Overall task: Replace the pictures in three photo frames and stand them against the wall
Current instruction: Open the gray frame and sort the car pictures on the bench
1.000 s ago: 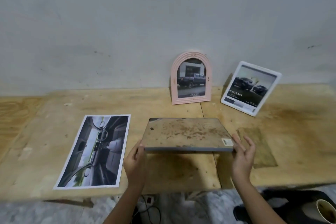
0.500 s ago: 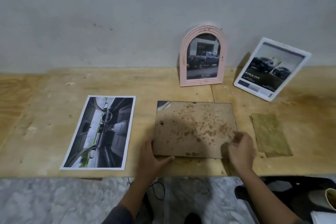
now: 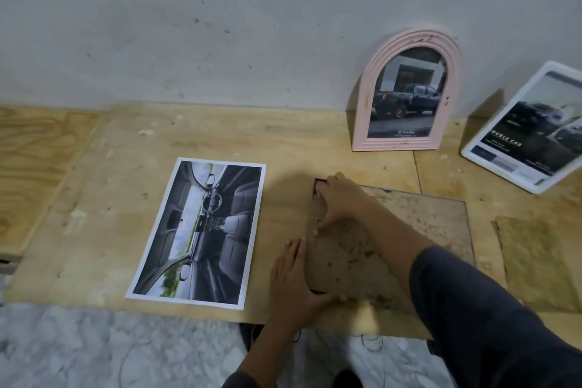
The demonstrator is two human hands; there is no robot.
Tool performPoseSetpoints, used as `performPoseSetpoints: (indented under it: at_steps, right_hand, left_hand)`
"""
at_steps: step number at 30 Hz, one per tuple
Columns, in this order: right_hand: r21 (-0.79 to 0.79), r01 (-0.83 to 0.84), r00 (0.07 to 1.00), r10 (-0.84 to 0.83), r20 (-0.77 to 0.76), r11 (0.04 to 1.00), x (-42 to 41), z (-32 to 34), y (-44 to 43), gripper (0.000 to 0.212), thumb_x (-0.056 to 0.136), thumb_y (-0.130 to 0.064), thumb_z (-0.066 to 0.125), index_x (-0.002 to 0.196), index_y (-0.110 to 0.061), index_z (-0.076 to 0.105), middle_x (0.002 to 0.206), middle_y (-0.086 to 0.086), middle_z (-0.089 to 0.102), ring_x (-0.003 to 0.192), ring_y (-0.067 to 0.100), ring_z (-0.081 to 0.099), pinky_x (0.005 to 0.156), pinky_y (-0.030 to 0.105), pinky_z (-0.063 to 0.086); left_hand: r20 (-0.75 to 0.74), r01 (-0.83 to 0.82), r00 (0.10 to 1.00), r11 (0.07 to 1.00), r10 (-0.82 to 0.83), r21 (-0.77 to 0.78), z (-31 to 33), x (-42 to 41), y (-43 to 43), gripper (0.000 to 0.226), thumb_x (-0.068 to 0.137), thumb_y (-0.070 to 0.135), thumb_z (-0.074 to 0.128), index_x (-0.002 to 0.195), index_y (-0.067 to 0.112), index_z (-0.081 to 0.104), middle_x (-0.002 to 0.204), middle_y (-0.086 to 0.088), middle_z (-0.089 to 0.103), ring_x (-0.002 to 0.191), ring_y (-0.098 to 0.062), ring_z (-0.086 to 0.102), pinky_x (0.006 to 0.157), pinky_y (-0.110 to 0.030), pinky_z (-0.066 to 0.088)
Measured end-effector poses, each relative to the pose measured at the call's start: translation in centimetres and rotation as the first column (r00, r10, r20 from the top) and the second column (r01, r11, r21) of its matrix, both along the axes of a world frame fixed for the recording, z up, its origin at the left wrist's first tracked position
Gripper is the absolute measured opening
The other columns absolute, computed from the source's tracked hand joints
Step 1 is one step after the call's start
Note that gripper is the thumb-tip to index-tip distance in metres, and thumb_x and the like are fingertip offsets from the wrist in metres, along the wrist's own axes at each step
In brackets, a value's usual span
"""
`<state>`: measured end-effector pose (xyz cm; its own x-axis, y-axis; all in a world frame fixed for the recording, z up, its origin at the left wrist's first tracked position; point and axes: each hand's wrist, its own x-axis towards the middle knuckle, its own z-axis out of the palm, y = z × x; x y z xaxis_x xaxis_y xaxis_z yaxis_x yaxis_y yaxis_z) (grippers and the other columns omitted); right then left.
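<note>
A rectangular photo frame [image 3: 419, 224] lies face down on the wooden table [image 3: 220, 135], its stained brown backing up. My left hand [image 3: 296, 287] presses on its near left corner, thumb over the edge. My right hand [image 3: 338, 201] reaches across to the frame's far left corner, fingers spread on the backing at the left edge. A loose car-interior print [image 3: 201, 230] lies flat to the left. A pink arched frame [image 3: 406, 91] with a pickup picture leans on the wall. A white frame [image 3: 526, 129] with a car picture leans at the right edge.
A worn greenish-brown sheet [image 3: 538, 261] lies flat right of the face-down frame. The table's front edge runs just below my hands, with marbled floor [image 3: 78, 346] and cables beneath. The grey wall [image 3: 220, 25] closes off the back.
The frame, held above the table a second ago, now lies flat. My right hand has crossed from the frame's right side to its far left corner. The view has shifted left.
</note>
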<state>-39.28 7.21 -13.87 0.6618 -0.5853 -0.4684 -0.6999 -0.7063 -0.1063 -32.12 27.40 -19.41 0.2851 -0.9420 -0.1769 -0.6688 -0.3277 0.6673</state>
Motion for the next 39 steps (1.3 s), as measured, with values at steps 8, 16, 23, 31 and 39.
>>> performPoseSetpoints:
  at_steps: [8, 16, 23, 31, 39]
  right_hand:
    - [0.253, -0.014, 0.999, 0.026, -0.048, 0.967, 1.8, 1.7, -2.3, 0.062, 0.072, -0.057, 0.068, 0.115, -0.014, 0.052, 0.106, 0.0, 0.052, 0.107, 0.024, 0.047, 0.093, 0.035, 0.029]
    - [0.296, -0.013, 0.998, -0.006, 0.065, 0.955, 1.3, 3.6, -1.3, 0.02, 0.089, -0.029, 0.054, 0.102, -0.018, 0.062, 0.109, 0.0, 0.063, 0.096, 0.016, 0.044, 0.092, 0.034, 0.019]
    - [0.204, -0.043, 0.999, 0.037, 0.033, 0.978, 1.3, 1.2, -1.8, 0.013, 0.09, -0.022, 0.039, 0.083, -0.023, 0.05, 0.084, -0.004, 0.053, 0.085, 0.018, 0.044, 0.094, 0.04, 0.02]
    - [0.192, -0.036, 0.986, 0.003, 0.17, 0.981, 2.2, 2.0, -2.7, 0.012, 0.083, -0.016, 0.041, 0.072, -0.022, 0.045, 0.083, 0.004, 0.059, 0.077, 0.019, 0.043, 0.096, 0.041, 0.026]
    - [-0.102, 0.055, 0.829, 0.011, 0.559, 0.993, 0.1, 18.1, -1.7, 0.015, 0.089, -0.018, 0.043, 0.076, -0.025, 0.046, 0.079, -0.01, 0.054, 0.08, 0.013, 0.049, 0.083, 0.037, 0.027]
  left_hand:
    - [-0.007, -0.037, 0.999, 0.999, 0.037, 0.022, 0.4, 0.1, -0.2, 0.126, 0.042, 0.082, 0.063, 0.146, 0.026, 0.02, 0.154, 0.007, 0.022, 0.142, -0.01, 0.018, 0.115, -0.03, 0.015]
    - [-0.025, -0.054, 0.998, 0.997, 0.056, 0.051, 0.5, 0.1, -0.3, 0.123, 0.043, 0.085, 0.059, 0.145, 0.029, 0.019, 0.153, 0.007, 0.024, 0.141, -0.013, 0.022, 0.115, -0.034, 0.022]
    - [-0.021, -0.057, 0.998, 0.998, 0.057, 0.028, 0.1, 0.1, -0.4, 0.122, 0.042, 0.089, 0.052, 0.145, 0.031, 0.02, 0.152, 0.01, 0.023, 0.141, -0.011, 0.02, 0.116, -0.034, 0.02]
    - [-0.021, -0.093, 0.995, 0.996, 0.093, -0.011, -0.6, 0.1, -0.1, 0.12, 0.043, 0.087, 0.057, 0.142, 0.026, 0.028, 0.149, 0.008, 0.031, 0.135, -0.012, 0.03, 0.111, -0.029, 0.021]
    - [-0.053, -0.056, 0.997, 0.997, 0.059, 0.052, 0.4, 0.2, -0.5, 0.113, 0.047, 0.079, 0.064, 0.142, 0.033, 0.025, 0.149, 0.008, 0.029, 0.136, -0.016, 0.03, 0.113, -0.041, 0.028]
